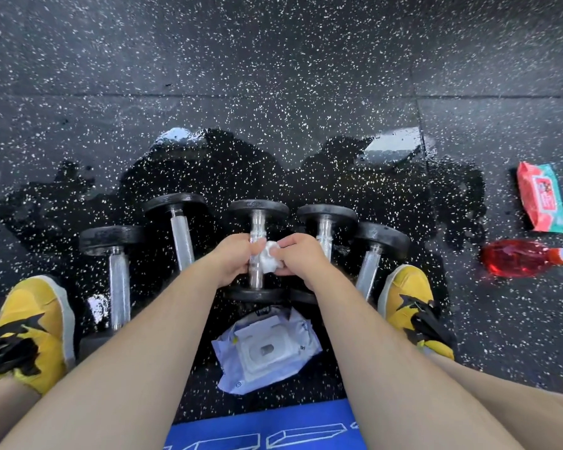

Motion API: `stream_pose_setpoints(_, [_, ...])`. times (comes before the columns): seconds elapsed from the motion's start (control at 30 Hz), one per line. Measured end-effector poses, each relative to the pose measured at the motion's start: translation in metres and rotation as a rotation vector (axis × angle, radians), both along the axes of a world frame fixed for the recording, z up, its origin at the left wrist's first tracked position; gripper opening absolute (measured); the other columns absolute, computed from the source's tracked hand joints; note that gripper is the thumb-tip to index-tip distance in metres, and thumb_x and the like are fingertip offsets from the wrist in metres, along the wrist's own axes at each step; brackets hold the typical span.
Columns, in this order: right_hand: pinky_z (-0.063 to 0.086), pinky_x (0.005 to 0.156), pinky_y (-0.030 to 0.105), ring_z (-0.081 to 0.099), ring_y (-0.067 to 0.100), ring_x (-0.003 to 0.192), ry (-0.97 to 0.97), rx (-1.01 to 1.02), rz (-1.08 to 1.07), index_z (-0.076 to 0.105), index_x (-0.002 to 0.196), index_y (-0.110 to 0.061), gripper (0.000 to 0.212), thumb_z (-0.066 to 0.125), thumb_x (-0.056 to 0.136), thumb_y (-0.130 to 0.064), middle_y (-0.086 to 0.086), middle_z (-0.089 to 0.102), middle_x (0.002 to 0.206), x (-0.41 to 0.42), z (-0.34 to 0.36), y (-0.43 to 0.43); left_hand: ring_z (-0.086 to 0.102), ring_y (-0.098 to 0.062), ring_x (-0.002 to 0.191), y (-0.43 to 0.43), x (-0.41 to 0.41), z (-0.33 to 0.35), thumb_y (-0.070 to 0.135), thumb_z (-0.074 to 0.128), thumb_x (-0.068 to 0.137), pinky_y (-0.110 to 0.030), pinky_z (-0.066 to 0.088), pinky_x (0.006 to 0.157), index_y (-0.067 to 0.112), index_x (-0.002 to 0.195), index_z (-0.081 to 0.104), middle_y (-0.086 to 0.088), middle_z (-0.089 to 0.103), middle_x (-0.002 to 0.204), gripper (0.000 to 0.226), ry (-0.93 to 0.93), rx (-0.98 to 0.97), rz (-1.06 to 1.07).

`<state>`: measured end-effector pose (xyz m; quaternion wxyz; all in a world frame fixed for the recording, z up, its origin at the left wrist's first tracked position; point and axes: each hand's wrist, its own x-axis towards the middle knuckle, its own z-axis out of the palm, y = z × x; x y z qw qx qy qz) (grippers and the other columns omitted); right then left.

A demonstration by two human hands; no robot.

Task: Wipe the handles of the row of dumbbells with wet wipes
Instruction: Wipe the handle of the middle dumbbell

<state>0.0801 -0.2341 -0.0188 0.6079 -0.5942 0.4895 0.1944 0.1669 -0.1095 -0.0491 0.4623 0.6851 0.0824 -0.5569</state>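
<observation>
Several black dumbbells with chrome handles lie side by side on the speckled rubber floor. The middle dumbbell (257,219) is between my hands. My left hand (233,258) is closed around its chrome handle. My right hand (298,259) presses a crumpled white wet wipe (269,259) against the right side of that handle. A white pack of wet wipes (267,350) lies just below the row, between my forearms. Other dumbbells lie to the left (119,280) (181,228) and to the right (325,225) (372,258).
My yellow shoes stand at the row's ends, left (30,329) and right (410,300). A red-and-teal wipes pack (541,196) and a red spray bottle (520,258) lie at the right. The floor behind the dumbbells is wet. A blue mat (264,430) is at the bottom.
</observation>
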Motion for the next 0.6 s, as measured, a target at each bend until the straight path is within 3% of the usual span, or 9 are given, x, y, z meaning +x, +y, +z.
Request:
stream_pose_setpoints(0.13, [0.06, 0.081, 0.037, 0.066, 0.016, 0.079, 0.009, -0.19, 0.186, 0.072, 0.092, -0.019, 0.004, 0.073, 0.087, -0.019, -0.001, 0.07, 0.086, 0.002, 0.0, 0.0, 0.073, -0.028, 0.092, 0.005, 0.004, 0.008, 0.013, 0.059, 0.1, -0.037, 0.058, 0.073, 0.004, 0.114, 0.065, -0.015, 0.075, 0.105, 0.017, 0.013, 0.022, 0.027])
stream_pose_setpoints(0.33, [0.049, 0.067, 0.028, 0.057, 0.012, 0.067, 0.008, -0.191, 0.399, 0.07, 0.083, -0.022, 0.008, 0.075, 0.084, -0.015, -0.005, 0.067, 0.074, 0.0, 0.011, 0.002, 0.073, -0.027, 0.091, 0.011, 0.004, 0.014, 0.01, 0.069, 0.092, -0.046, 0.06, 0.086, 0.004, 0.109, 0.057, -0.014, 0.071, 0.108, 0.022, -0.07, 0.066, 0.058])
stream_pose_setpoints(0.43, [0.056, 0.075, 0.035, 0.062, 0.012, 0.069, 0.011, -0.139, 0.498, 0.074, 0.081, -0.018, 0.013, 0.074, 0.078, -0.006, -0.003, 0.071, 0.074, -0.002, 0.015, 0.006, 0.073, -0.021, 0.08, 0.01, 0.003, 0.017, 0.014, 0.078, 0.086, -0.04, 0.061, 0.074, 0.013, 0.096, 0.048, -0.01, 0.071, 0.102, 0.031, -0.126, 0.087, 0.109])
stream_pose_setpoints(0.5, [0.055, 0.074, 0.033, 0.062, 0.011, 0.073, 0.003, -0.159, 0.554, 0.075, 0.082, -0.014, 0.007, 0.078, 0.079, -0.009, -0.003, 0.072, 0.082, -0.003, 0.017, 0.01, 0.07, -0.02, 0.081, 0.007, 0.004, 0.017, 0.015, 0.08, 0.084, -0.033, 0.058, 0.064, 0.014, 0.089, 0.045, -0.008, 0.068, 0.102, 0.036, -0.163, 0.098, 0.1])
stream_pose_setpoints(0.6, [0.048, 0.068, 0.029, 0.056, 0.011, 0.068, 0.005, -0.271, 0.616, 0.066, 0.068, -0.017, 0.02, 0.082, 0.079, -0.017, -0.003, 0.065, 0.076, 0.0, 0.017, 0.022, 0.066, -0.022, 0.088, 0.003, 0.006, 0.015, 0.019, 0.082, 0.082, -0.033, 0.058, 0.067, 0.016, 0.084, 0.044, -0.009, 0.065, 0.102, 0.037, -0.204, 0.137, 0.047])
